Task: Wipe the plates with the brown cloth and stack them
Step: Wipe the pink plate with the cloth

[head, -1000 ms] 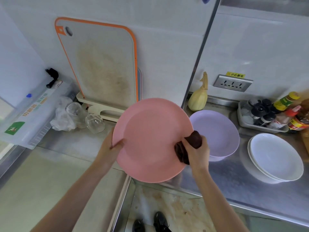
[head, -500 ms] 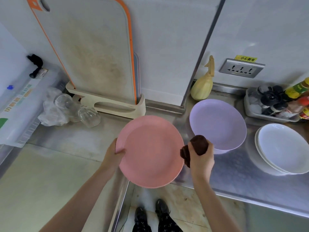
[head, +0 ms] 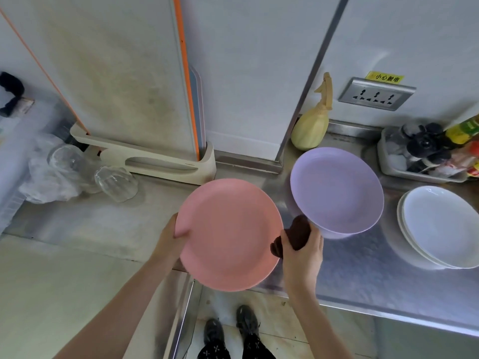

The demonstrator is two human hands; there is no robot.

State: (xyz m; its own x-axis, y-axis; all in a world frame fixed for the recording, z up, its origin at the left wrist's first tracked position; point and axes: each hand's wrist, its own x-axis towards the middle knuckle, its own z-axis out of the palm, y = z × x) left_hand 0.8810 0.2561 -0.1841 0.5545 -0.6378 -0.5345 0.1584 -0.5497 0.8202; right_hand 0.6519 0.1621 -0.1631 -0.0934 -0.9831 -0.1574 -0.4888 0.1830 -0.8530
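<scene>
Left hand (head: 169,238) is pinching the pink plate (head: 229,234) at its nine o'clock rim, thumb on top, fingers under; likely holding it level and clear of the steel counter (head: 363,268) so the face stays open for wiping. Right hand (head: 302,248) is wrapping closed around the bunched brown cloth (head: 298,233) at the plate's three o'clock edge. Purple plate (head: 337,190) is sitting on the counter at two o'clock, probably the stacking spot. White plates (head: 440,226) are lying stacked farther toward three o'clock.
</scene>
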